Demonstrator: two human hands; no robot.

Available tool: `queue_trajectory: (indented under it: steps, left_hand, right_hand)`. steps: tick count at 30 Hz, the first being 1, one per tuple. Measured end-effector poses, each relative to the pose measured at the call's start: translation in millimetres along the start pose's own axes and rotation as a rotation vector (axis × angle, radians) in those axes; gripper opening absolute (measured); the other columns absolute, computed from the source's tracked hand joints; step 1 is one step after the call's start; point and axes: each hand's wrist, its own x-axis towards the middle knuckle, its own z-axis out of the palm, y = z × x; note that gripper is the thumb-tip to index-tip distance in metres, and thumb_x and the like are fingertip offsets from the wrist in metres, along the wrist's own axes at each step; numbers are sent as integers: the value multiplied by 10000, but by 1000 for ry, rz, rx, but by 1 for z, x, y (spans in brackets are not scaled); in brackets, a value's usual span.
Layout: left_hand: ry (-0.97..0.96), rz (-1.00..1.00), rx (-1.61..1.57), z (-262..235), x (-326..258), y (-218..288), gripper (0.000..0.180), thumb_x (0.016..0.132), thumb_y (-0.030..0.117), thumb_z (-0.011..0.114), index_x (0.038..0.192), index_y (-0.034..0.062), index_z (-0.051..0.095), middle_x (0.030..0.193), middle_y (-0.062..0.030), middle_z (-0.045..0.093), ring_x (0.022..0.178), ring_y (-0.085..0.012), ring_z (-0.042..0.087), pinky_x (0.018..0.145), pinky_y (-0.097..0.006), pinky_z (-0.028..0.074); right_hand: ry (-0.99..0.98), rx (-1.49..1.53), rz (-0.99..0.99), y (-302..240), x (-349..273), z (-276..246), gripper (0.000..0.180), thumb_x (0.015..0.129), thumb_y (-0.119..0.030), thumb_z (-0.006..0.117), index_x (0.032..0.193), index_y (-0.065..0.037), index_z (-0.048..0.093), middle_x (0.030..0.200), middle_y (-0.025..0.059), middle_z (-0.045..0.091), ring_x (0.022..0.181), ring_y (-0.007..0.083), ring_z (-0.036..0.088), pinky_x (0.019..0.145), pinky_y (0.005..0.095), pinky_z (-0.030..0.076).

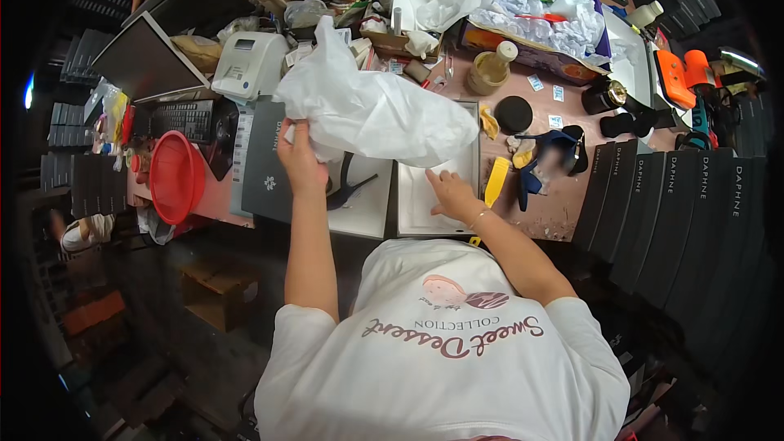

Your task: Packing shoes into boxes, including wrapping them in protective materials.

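Observation:
My left hand is closed on the edge of a large crumpled sheet of white tissue paper, which is lifted over the worktable. Below the sheet is an open shoebox with a white inside. My right hand reaches into that box, fingers apart and nothing in them. Beside my left hand, a dark strappy sandal, partly hidden by the paper, lies on a white surface. A yellow-handled tool stands close to my right hand. Right of it is a navy sandal.
Stacked dark shoeboxes line the right. A red basin, keyboard and label printer stand left. Behind are a jar with a brush, a round black lid and a carton of crumpled paper.

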Motion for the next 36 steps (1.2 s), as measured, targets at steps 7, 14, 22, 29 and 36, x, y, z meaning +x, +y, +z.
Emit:
queue_trajectory:
  steps: [7,14,22,29,36]
  left_hand:
    - [253,363,385,-54,21,25,277,923,196,581,1073,-37,575,995,-80,614,852,-149,571,768,-273,468]
    - [-137,708,770,-24,20,1,199,869,52,595,1046,-39,588,968,-130,600,896,-241,585,779,-302,476]
    - [-708,683,1227,17,-17,-33,418,833,211,648,1166,-24,555,1088,-199,600,1022,-336,574,878,-393,456]
    - [-743,-606,668,7,-138,-144,872,859,431,625,1462,7,159,1441,-217,331,1321,-299,363,1055,-368,339]
    - [-577,-939,40,6,-124,-147,548,900,278,614,1344,21,421,1259,-83,538,1130,-144,506,936,-302,427]
  right_hand:
    - [597,420,55,2,-27,-42,253,793,-87,655,1031,-8,618,931,157,622,795,254,609,704,342,483]
    - [621,1189,357,22,-77,-59,353,853,-8,520,1204,19,518,1080,46,622,944,109,585,850,250,455]
    - [598,1222,349,-1,-86,-62,435,848,-13,499,1282,9,482,1168,56,592,1072,130,543,942,269,406]
    - [365,1880,247,-15,-75,-63,482,806,-80,504,1276,14,460,1231,116,564,1130,243,548,967,393,438]
    - [367,2020,176,-4,-80,-76,547,782,-96,532,1303,34,428,1270,127,541,1164,273,529,1026,422,405]
